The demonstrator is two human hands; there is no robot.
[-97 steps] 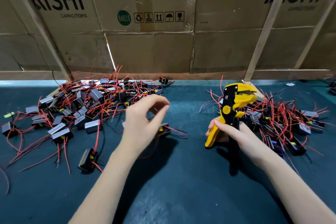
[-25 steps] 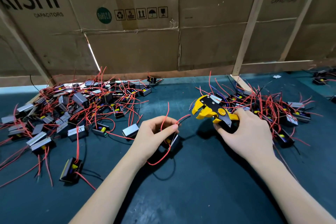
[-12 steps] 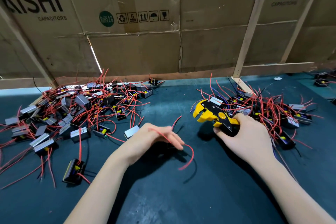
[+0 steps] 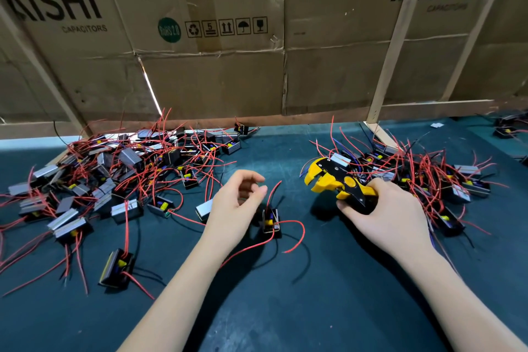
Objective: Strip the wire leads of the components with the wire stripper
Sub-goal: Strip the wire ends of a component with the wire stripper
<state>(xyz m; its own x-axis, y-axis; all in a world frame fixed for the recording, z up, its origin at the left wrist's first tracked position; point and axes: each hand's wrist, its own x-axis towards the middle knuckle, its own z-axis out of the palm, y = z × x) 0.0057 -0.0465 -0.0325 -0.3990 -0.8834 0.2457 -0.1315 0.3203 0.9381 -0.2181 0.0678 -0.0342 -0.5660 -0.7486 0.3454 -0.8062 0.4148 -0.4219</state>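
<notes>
A dark teal mat [image 4: 285, 308] covers the bench, with cardboard [image 4: 217, 80] walling off its far edge. A component [image 4: 271, 221] lies on the mat, its red leads [image 4: 297, 233] curling loose. Just left of it the left hand [image 4: 235, 208] hovers, fingers loosely curled, holding nothing. To its right the right hand [image 4: 391, 217] grips the stripper [image 4: 337, 181], jaws facing left. Piles of components lie far left [image 4: 114, 174] and far right [image 4: 434, 177].

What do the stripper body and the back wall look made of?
Wire stripper: glossy yellow moulded plastic over flat black plates, likely metal. Back wall: matte brown corrugated cardboard, judging by creases, tape and printed carton marks, braced by pale wooden battens.
</notes>
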